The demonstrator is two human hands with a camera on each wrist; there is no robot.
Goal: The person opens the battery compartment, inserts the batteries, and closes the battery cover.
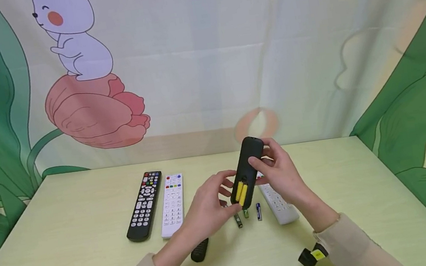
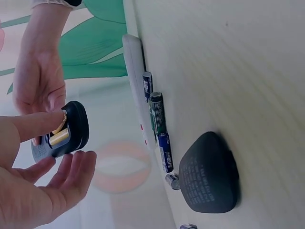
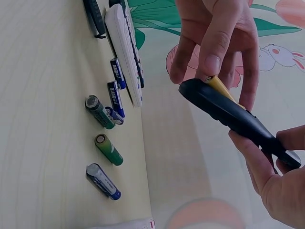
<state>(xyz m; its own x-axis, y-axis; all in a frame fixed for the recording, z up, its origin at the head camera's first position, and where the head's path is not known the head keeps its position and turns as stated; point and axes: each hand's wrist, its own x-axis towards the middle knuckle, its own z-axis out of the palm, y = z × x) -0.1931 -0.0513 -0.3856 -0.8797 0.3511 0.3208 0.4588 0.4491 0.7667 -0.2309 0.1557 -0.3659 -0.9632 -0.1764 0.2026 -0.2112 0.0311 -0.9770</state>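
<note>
A black remote control [image 1: 251,146] is held up above the table, its back facing me and its battery bay uncovered. Two yellow batteries [image 1: 241,192] lie side by side in the bay. My right hand [image 1: 283,172] grips the remote's upper part, thumb across the back and fingers behind. At the lower end, my left hand [image 1: 210,204] presses its thumb on one yellow battery [image 3: 222,88], which sits tilted with one end raised in the right wrist view. The other left fingers are loosely bent around the remote's side; whether they touch it I cannot tell.
Left on the table lie a large black remote [image 1: 144,208] and a white remote [image 1: 172,207]. Another white remote [image 1: 278,204] is behind my right hand. A small black remote [image 1: 200,250] is partly under my left forearm. Several loose batteries, one green [image 3: 108,150], lie below the hands.
</note>
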